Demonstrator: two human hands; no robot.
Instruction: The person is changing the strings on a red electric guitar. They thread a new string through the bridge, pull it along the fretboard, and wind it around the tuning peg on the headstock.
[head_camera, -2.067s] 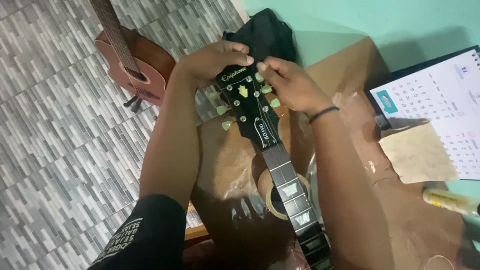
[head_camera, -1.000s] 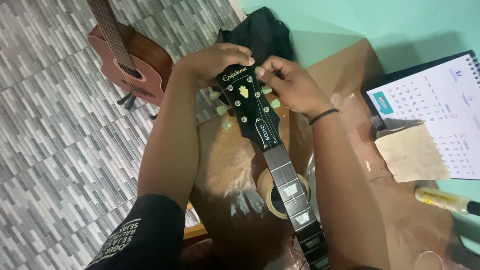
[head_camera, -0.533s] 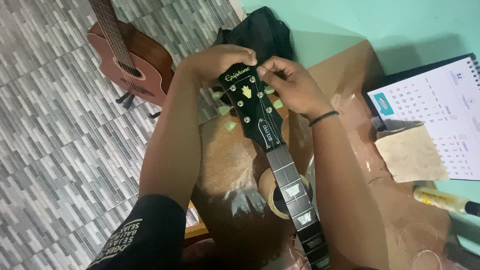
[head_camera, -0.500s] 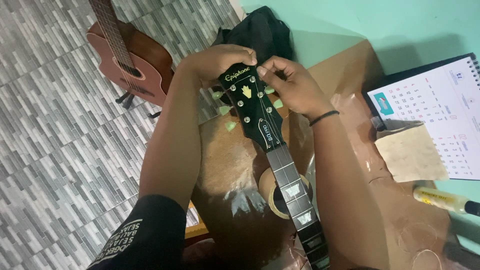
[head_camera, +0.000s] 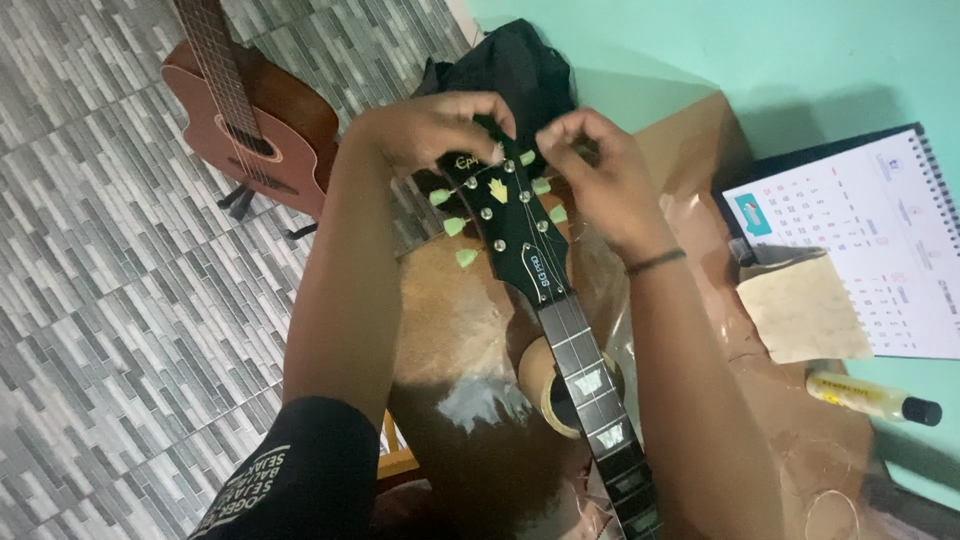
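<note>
The black guitar headstock with pale green tuner pegs (head_camera: 505, 215) lies over the brown counter's far edge, and since a moment ago the right hand (head_camera: 600, 175) has lifted off it — grip half-closed, empty — while the left hand (head_camera: 430, 130) stays clasped around its tip.

Brown table (head_camera: 470, 350) mid-frame w/ tape roll (head_camera: 548, 385) at centre, black cloth (head_camera: 515, 65) at top. Right side: calendar (head_camera: 880, 230), tan pad (head_camera: 805, 310), bottle (head_camera: 870, 397). Tiled floor (head_camera: 110, 300) at left carries acoustic guitar (head_camera: 260, 120), upper left.
</note>
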